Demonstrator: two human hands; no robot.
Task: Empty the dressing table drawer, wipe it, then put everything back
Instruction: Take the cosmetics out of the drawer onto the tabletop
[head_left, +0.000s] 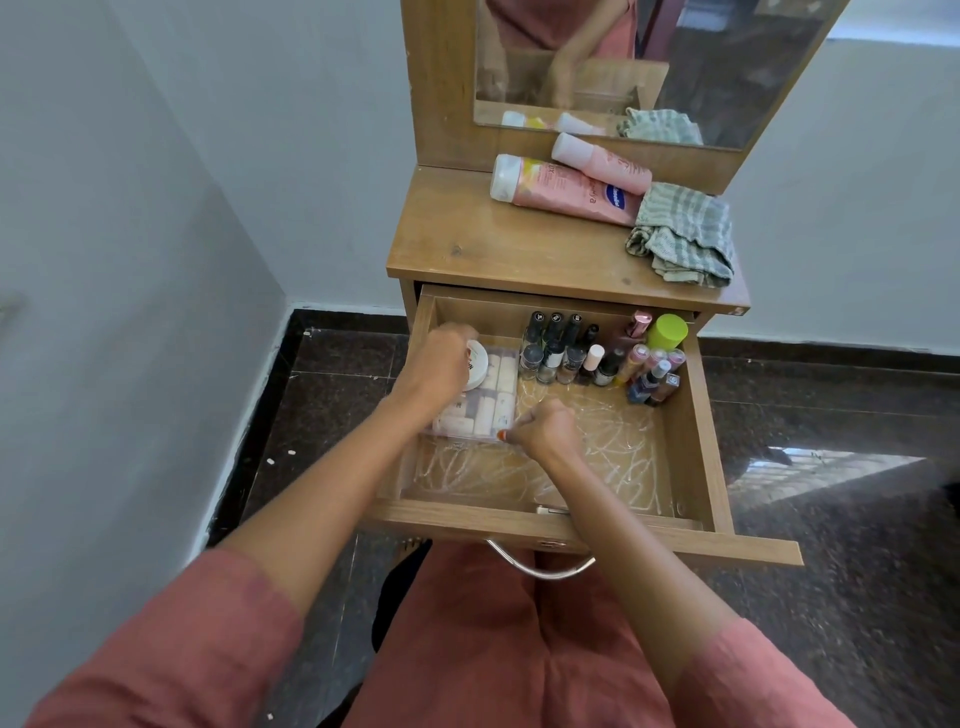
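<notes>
The wooden drawer (691, 447) is pulled out, lined with a clear patterned sheet (597, 457). A clear plastic box (493, 395) of small pale tubes sits at its left side. My left hand (441, 364) grips the box's far left part, beside a round white jar (475, 364) that rests on the box. My right hand (545, 428) pinches the box's near right corner. Several nail polish bottles (566, 348) and a green-capped bottle (666, 332) stand at the drawer's back right.
On the dressing table top (519, 249) lie two pink lotion bottles (566, 189) and a green checked cloth (683, 234). A mirror (649, 67) rises behind. A white wall is at the left, dark polished floor around. The drawer's metal handle (540, 569) is near my lap.
</notes>
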